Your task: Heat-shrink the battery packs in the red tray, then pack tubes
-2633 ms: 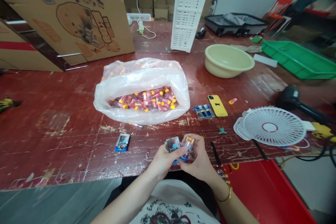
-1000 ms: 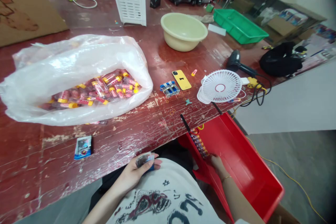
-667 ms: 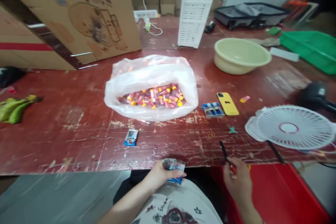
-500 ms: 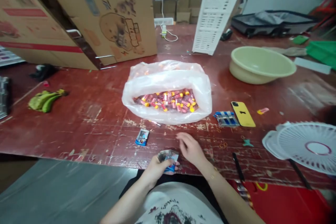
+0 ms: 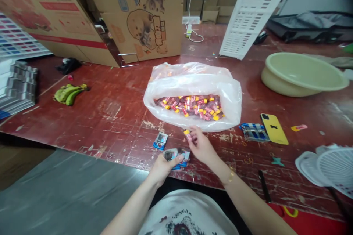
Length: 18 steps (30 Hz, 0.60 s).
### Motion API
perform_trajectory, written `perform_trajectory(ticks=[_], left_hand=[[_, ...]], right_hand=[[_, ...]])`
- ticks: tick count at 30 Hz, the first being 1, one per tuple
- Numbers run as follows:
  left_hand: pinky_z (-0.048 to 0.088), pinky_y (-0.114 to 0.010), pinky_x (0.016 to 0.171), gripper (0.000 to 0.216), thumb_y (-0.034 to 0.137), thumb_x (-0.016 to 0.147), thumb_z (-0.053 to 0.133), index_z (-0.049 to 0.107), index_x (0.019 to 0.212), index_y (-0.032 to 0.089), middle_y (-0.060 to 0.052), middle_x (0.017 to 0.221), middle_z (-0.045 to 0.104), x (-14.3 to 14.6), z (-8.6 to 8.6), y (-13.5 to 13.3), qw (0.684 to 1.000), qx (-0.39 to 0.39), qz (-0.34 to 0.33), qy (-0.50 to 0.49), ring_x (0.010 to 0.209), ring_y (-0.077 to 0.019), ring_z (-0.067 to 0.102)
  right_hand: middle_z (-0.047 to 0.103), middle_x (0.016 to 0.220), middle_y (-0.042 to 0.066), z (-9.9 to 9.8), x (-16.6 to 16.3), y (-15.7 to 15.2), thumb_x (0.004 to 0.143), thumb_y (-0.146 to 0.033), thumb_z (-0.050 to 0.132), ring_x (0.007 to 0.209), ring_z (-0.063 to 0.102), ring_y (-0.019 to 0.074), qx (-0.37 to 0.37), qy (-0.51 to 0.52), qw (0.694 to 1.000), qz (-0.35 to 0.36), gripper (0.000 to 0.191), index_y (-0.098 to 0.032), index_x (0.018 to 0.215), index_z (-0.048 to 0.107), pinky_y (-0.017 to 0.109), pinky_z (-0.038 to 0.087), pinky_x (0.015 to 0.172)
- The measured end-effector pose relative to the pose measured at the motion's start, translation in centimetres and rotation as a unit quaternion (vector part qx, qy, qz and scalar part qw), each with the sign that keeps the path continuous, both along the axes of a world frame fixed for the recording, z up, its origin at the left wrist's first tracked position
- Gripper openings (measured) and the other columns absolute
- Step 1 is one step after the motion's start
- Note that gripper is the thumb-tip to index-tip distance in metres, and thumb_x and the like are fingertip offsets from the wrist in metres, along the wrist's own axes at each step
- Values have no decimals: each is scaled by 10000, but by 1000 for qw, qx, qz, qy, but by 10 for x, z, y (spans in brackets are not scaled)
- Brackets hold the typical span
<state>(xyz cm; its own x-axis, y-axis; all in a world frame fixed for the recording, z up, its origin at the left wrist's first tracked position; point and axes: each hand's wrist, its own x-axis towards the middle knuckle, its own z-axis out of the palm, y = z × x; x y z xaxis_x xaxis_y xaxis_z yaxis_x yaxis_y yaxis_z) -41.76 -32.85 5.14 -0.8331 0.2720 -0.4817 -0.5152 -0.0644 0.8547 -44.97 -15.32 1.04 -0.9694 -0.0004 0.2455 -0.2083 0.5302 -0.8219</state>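
My left hand (image 5: 161, 169) is closed around several small blue-and-clear packets (image 5: 184, 154), with the thumb lying across the top one. Between the fingertips of my right hand (image 5: 203, 147) is a small pink tube with a yellow cap (image 5: 188, 134), just in front of the white plastic bag (image 5: 193, 83). Many similar yellow-capped tubes (image 5: 196, 109) fill the bag's open mouth. A single blue-and-silver packet (image 5: 160, 140) lies on the table, left of my right hand and just beyond my left.
To the right lie a bundle of blue packets (image 5: 253, 132), a yellow phone (image 5: 274, 128), a loose tube (image 5: 299, 127) and a white basket (image 5: 338, 169). A pale basin (image 5: 295, 88) stands behind them. Bananas (image 5: 70, 93) and cardboard boxes (image 5: 154, 0) are on the left.
My right hand has moved forward toward the bag and now shows a yellow-capped tube in its fingers. My left hand still grips the packets. The view has turned left.
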Motion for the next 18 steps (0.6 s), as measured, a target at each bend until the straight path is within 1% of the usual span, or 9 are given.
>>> perform_trajectory(ticks=[1, 3, 4, 6, 8, 11, 14, 16, 18], left_hand=[[548, -272, 647, 519, 476, 591, 850, 734, 934, 104, -111, 831, 748, -2, 0, 8, 1000, 5, -13, -5, 719, -203, 703], [541, -269, 649, 482, 453, 582, 860, 738, 894, 107, -98, 791, 743, -6, 0, 24, 999, 18, -36, -11, 689, -190, 693], [536, -268, 656, 453, 437, 571, 869, 740, 854, 108, -87, 759, 738, -7, 0, 31, 999, 26, -46, -9, 669, -181, 684], [521, -261, 659, 400, 404, 532, 892, 733, 755, 111, -58, 685, 717, -9, 0, 46, 997, 36, -64, 6, 621, -160, 655], [504, -253, 654, 373, 376, 496, 908, 723, 691, 117, -35, 640, 696, -10, 2, 58, 996, 30, -76, 25, 597, -146, 628], [489, -244, 661, 356, 353, 496, 906, 731, 701, 122, -28, 657, 697, -10, 5, 69, 995, 13, -90, 48, 617, -143, 619], [481, -235, 656, 346, 342, 522, 896, 736, 732, 119, -29, 688, 705, -8, 7, 73, 992, 2, -106, 67, 629, -137, 614], [476, -227, 643, 339, 334, 524, 897, 730, 722, 115, -22, 681, 702, -8, 7, 73, 991, -6, -111, 76, 616, -128, 605], [478, -223, 629, 346, 340, 522, 900, 723, 712, 113, -17, 665, 697, -7, 7, 72, 990, -6, -116, 78, 604, -125, 604]], right_hand=[[615, 951, 51, 4, 11, 16, 853, -164, 525, 819, 629, 170, -79, -6, 997, -11, 463, -211, 1282, 357, 332, 555, 732], [600, 937, 16, 17, 33, 43, 861, -278, 588, 798, 638, 150, -238, -3, 971, -35, 441, -253, 1241, 366, 311, 561, 706], [599, 951, 10, 25, 43, 53, 850, -307, 623, 821, 643, 150, -294, 6, 955, -46, 422, -266, 1201, 392, 323, 565, 734], [616, 973, 8, 40, 59, 66, 842, -316, 661, 870, 653, 153, -333, 30, 940, -66, 365, -272, 1121, 429, 348, 563, 802], [638, 990, 15, 52, 69, 71, 851, -294, 664, 906, 658, 155, -333, 51, 938, -85, 322, -271, 1082, 441, 352, 556, 842], [631, 1033, 31, 61, 77, 73, 873, -242, 636, 939, 647, 154, -295, 84, 948, -86, 289, -275, 1095, 454, 336, 549, 848], [581, 1068, 46, 64, 77, 74, 880, -207, 612, 928, 628, 157, -228, 113, 966, -51, 272, -271, 1101, 467, 337, 548, 833], [564, 1052, 45, 64, 74, 74, 879, -202, 606, 914, 621, 156, -195, 108, 975, -17, 261, -265, 1096, 476, 337, 543, 836], [583, 996, 34, 62, 71, 75, 873, -216, 616, 891, 623, 153, -205, 74, 976, 14, 257, -258, 1087, 481, 327, 541, 829]])
